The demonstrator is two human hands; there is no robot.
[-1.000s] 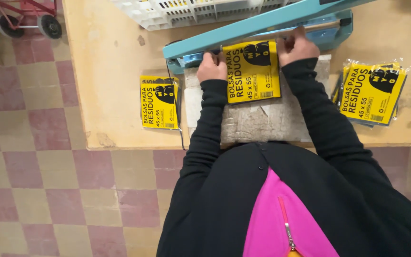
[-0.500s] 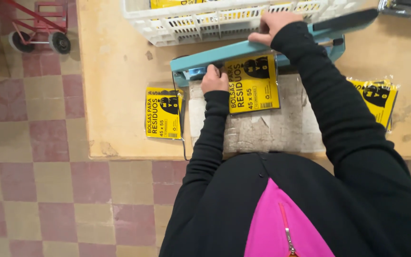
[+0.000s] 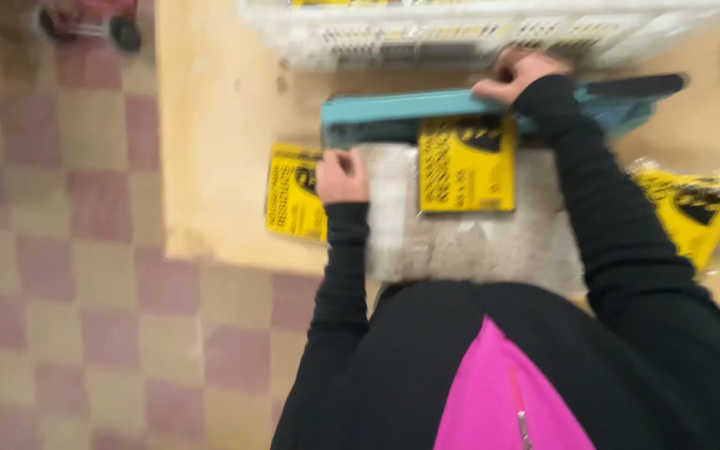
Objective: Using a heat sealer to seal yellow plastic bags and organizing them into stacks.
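Frame is motion-blurred, details soft.

Right hand [image 3: 517, 73] sits on top of the teal sealer bar [image 3: 427, 106], fingers curled over it near its right half; grip looks closed on the bar, pressing down. Black handle end [image 3: 635, 84] of the bar sticks out to the right of the hand.

Yellow packet [image 3: 467, 163] lies flat just below the bar, top edge tucked under it, directly below-left of the right hand. It rests on a grey mat [image 3: 477, 242] on the wooden surface [image 3: 218, 125].

Left hand [image 3: 341, 175] is at the mat's left edge, well left of the yellow packet and apart from it. Fingers look curled, knuckles up; cannot tell whether it has hold of anything, too blurred. It overlaps the right edge of a second yellow packet [image 3: 293, 192] lying flat on the surface to the left of the mat.

Third yellow packet [image 3: 693, 212] in clear wrap lies on the surface far right, beyond the right forearm, tilted.

Containers: white slatted plastic crate [image 3: 460, 33] stands behind the sealer at the top edge. A strip of yellow shows inside along its top rim; contents otherwise cut off by the frame.

Floor [image 3: 52, 250] is checkered tile, pink and beige. Red cart with a black wheel [image 3: 125, 33] top left.
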